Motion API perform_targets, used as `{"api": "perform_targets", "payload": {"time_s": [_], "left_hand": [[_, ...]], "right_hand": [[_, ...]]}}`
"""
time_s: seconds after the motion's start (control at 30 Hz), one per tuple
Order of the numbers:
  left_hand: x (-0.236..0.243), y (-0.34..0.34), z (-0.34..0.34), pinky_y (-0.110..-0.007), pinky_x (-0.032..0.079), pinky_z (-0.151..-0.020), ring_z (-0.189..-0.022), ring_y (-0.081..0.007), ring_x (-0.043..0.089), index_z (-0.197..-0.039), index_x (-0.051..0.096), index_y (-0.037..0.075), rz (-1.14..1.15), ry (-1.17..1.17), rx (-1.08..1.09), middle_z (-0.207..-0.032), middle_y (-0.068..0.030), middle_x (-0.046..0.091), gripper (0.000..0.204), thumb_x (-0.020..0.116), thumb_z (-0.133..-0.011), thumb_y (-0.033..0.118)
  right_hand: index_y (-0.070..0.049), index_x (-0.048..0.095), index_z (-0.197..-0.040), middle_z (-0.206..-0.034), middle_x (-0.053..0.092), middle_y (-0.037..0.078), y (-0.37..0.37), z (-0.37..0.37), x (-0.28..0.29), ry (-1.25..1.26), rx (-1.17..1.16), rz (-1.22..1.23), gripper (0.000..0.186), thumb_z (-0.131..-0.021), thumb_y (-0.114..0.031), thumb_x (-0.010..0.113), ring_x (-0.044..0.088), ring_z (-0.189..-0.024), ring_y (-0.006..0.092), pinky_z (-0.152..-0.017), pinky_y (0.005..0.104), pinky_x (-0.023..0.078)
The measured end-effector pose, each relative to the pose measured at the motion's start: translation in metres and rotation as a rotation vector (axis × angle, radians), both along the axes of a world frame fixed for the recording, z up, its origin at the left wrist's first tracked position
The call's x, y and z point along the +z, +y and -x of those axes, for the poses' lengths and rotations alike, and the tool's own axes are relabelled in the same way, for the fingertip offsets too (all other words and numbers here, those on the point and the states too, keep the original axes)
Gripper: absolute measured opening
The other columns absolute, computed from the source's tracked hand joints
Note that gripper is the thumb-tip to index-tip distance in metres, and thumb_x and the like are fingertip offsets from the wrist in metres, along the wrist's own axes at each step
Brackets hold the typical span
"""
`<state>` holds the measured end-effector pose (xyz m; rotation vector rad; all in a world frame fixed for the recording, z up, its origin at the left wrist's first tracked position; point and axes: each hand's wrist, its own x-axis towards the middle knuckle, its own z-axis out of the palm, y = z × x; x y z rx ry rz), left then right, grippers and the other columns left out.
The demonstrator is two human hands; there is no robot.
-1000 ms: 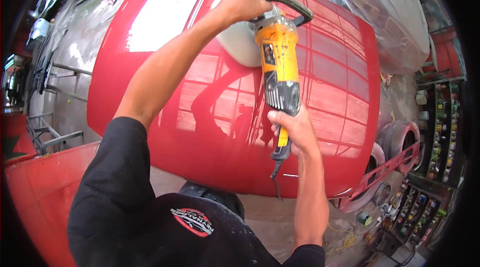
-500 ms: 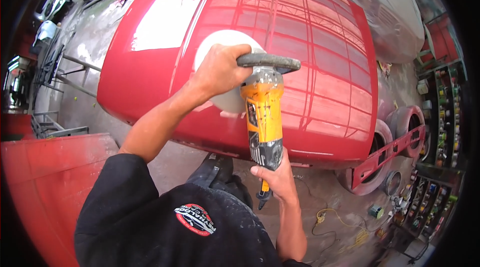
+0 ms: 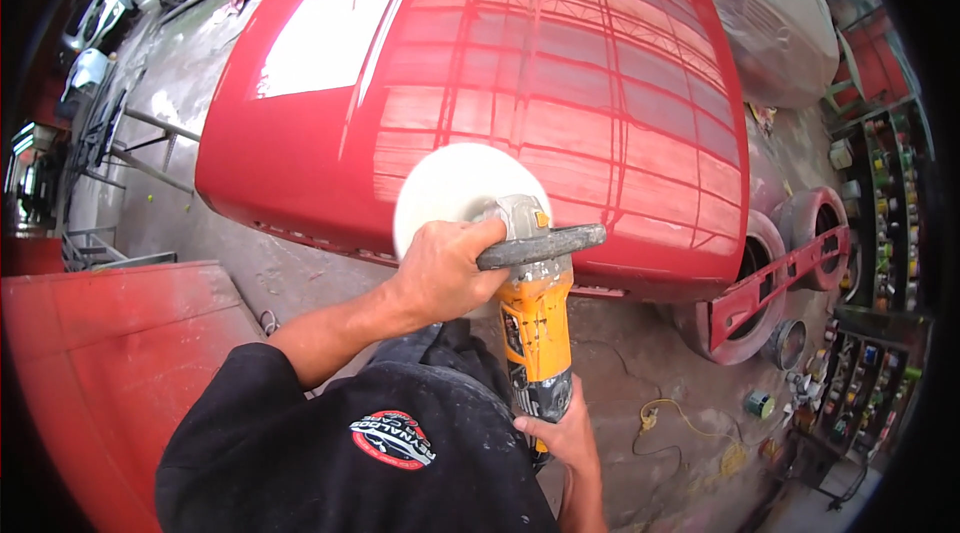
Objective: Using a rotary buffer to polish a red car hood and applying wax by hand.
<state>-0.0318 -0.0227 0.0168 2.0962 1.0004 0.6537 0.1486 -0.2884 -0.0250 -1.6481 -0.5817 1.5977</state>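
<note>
A yellow and black power polisher [image 3: 540, 333] is held between my two hands. My left hand [image 3: 450, 268] is wrapped round its dark front loop handle, beside the metal gear head. Around the rear of the body my right hand [image 3: 562, 428] is closed, near the black end. The round white polishing pad [image 3: 465, 188] lies over the near edge of a glossy red car panel [image 3: 300, 153], which looks like a hood. Its surface reflects a grid of roof beams. The pad's underside is hidden, so I cannot tell how firmly it touches.
Tires [image 3: 765, 278] stand at the panel's right, with a red metal strip [image 3: 780, 288] across them. A yellow cord [image 3: 690, 423] trails on the floor. Shelves of cans [image 3: 885, 203] line the right side. Another red panel [image 3: 120, 353] is at left; a plastic-covered car [image 3: 760, 23] stands far right.
Both hands have drawn the polisher toward my body. Its white pad has moved from the panel's inner area to its near edge. My grips are unchanged.
</note>
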Motion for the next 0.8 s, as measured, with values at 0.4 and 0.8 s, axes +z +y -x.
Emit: {"api": "perform_targets", "payload": {"time_s": [0.4, 0.8], "left_hand": [[-0.024, 0.061, 0.001, -0.032, 0.049, -0.058, -0.061, -0.008, 0.054, -0.082, 0.063, -0.002, -0.024, 0.04, 0.011, -0.063, -0.0149, 0.054, 0.012, 0.074, -0.078, 0.002], [-0.039, 0.074, -0.107, -0.04, 0.051, -0.06, -0.058, -0.0223, 0.06, -0.085, 0.068, -0.001, 0.005, -0.124, -0.24, -0.066, -0.0182, 0.063, 0.013, 0.07, -0.076, 0.009]], "right_hand": [[0.007, 0.039, -0.143, -0.124, 0.064, 0.015, 0.046, 0.039, -0.026, -0.036, -0.142, -0.146, 0.087, -0.074, -0.007, 0.089, 0.061, -0.116, 0.0196, -0.106, 0.0372, 0.047], [-0.001, 0.041, -0.139, -0.104, 0.064, 0.007, 0.033, 0.017, -0.008, -0.033, -0.43, 0.021, 0.079, -0.074, -0.002, 0.087, 0.064, -0.082, 0.0131, -0.071, 0.0306, 0.056]]}}
